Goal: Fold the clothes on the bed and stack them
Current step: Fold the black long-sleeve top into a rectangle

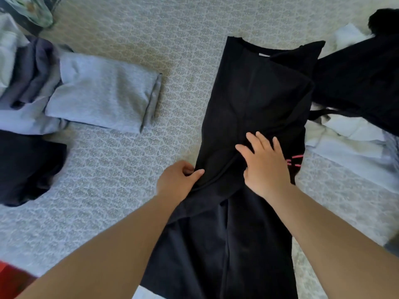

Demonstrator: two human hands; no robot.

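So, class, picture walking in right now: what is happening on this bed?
A person is folding a black garment laid out on the patterned bedspread. The left hand pinches its left edge, while the right hand lies flat on the cloth. A folded grey piece sits to the left beside other clothes, and an unsorted dark and white heap waits on the right.

A black garment (248, 100) with small pink marks is laid lengthwise on the bed (183, 29), partly folded. A folded grey garment (103, 93) is placed to its left, and unfolded dark clothes (362, 78) to its right.
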